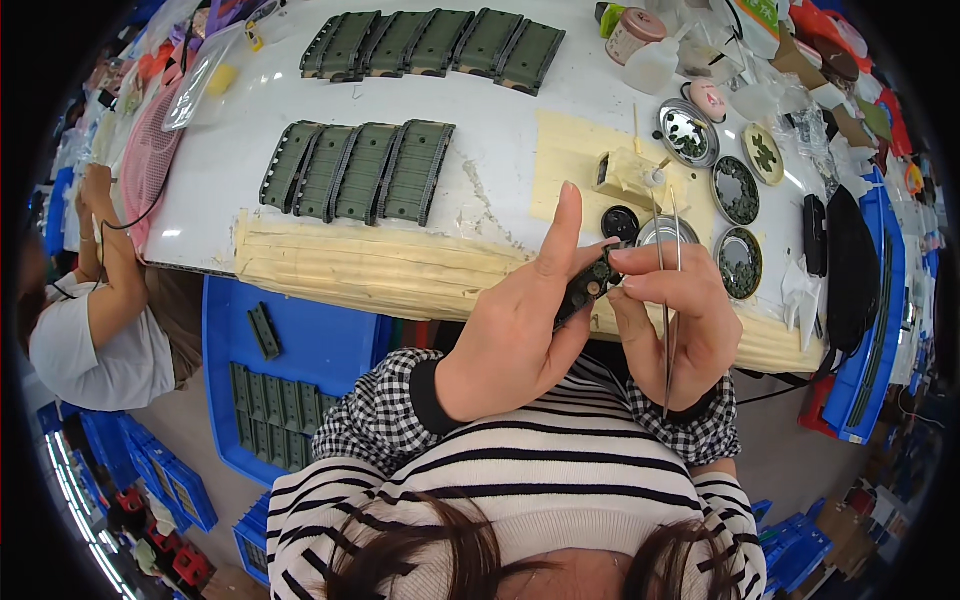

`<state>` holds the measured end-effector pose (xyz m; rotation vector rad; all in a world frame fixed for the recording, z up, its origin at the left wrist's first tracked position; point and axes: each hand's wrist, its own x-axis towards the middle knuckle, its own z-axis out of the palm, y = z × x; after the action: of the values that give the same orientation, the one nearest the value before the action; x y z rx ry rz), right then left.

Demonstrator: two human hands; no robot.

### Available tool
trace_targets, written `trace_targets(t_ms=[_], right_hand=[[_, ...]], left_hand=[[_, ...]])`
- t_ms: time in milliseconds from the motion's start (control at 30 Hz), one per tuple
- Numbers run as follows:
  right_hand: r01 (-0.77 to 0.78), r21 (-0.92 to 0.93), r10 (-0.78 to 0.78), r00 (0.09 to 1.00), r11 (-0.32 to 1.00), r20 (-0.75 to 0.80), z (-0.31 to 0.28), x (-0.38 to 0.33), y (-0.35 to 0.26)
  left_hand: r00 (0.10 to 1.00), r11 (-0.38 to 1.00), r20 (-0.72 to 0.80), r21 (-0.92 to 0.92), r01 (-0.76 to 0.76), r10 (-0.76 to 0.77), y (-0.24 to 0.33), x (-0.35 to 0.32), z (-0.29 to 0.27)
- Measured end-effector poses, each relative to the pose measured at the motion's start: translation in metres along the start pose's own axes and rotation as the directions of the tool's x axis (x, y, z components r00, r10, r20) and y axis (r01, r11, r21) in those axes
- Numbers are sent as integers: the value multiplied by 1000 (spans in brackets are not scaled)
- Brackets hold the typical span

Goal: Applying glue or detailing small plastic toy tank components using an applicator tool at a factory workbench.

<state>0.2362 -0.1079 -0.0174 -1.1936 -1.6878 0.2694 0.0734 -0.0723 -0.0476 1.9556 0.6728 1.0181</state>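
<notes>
Two rows of green tracked hulls [360, 172] lie done beyond the left hand [520, 320], whose grip pinches another small dark part [588, 288], while the right hand [672, 325] pinches tweezers [668, 290].

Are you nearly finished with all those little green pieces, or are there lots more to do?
Two rows of green parts already lie lined up on the white table. In hand now: the left hand holds one small dark part while the right hand holds tweezers beside it. More green parts sit in the blue crate below, and the round tins hold tiny bits, so plenty probably remains.
</notes>
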Motion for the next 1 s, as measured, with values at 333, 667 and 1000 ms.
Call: trace_targets(t_ms=[333,667,1000], right_hand=[[-31,-6,31,1000,1000,3,0,-1,-1],[-62,-14,62,998,998,4,4,-2,1],[-87,38,85,995,996,43,0,0,4]], left_hand=[[998,991,-14,122,-54,56,-2,1,1],[998,975,-19,219,-47,52,-2,0,2],[998,978,-1,201,-54,56,-3,1,3]])
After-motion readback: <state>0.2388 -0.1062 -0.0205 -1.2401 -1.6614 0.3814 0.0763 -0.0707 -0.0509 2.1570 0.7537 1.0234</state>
